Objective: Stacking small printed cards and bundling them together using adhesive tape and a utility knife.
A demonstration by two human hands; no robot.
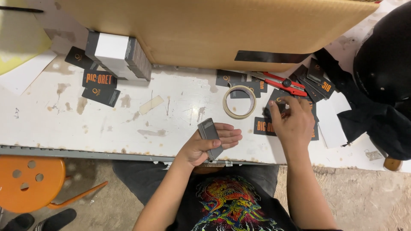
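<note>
Left hand (209, 143) palm-up under card stack (209, 137)

A thin stack of dark grey cards (209, 137) stands on edge in the left hand (209, 145), tilted slightly, its narrow grey side facing up, over the near edge of the white table (128, 124). To its right, black cards with orange print (264, 126) lie flat and overlapping on the table, partly covered by the right hand (293, 124), whose fingers (278, 112) press on the topmost card. More of these black cards fan out beyond, toward the red cutter.
</note>
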